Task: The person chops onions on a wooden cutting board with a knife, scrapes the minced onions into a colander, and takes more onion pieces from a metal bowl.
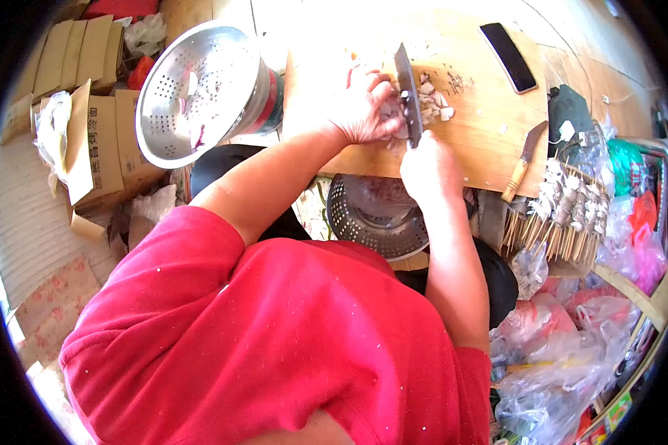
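My right hand (432,167) is closed around the handle of a cleaver (408,93), its blade upright over a wooden cutting board (490,141). Just left of the blade, my left hand (367,107) presses down with curled fingers on pale pinkish food pieces; their exact kind is unclear. Cut chunks (432,100) of the same pale food lie against the blade's right side. The handle is mostly hidden in my right hand.
A metal colander (152,111) with a few pinkish pieces stands left of the board. Below its edge sits another perforated bowl (341,219). A phone (508,58) and a wooden-handled knife (525,159) lie on the right, near loaded skewers (564,208) and plastic bags (564,348).
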A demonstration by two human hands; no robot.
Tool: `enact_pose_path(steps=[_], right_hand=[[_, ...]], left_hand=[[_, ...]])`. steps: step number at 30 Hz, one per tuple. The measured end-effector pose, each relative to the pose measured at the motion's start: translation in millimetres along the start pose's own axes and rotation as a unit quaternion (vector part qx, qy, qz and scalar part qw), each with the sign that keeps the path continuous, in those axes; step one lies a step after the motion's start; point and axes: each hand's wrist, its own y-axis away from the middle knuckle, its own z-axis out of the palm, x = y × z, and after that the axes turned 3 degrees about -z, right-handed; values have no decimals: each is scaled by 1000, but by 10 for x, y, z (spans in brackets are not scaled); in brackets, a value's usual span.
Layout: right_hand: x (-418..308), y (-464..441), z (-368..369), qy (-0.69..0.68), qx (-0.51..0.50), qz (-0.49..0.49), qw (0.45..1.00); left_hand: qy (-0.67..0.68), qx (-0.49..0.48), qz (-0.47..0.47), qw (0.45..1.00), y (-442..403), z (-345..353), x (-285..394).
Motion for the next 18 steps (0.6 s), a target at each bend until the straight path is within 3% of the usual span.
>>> enact_pose_path(steps=[3, 7, 14, 18], right_hand=[[89, 10, -53, -5, 63, 2, 998], [285, -87, 11, 50, 55, 24, 997], [114, 1, -127, 41, 26, 40, 998], [231, -94, -6, 54, -9, 53, 997]], left_hand=[[-7, -27, 19, 999, 133, 56, 91], [-77, -27, 5, 997, 135, 162, 116], [-39, 14, 13, 999, -42, 274, 107], [-31, -14, -7, 999, -135, 263, 121]])
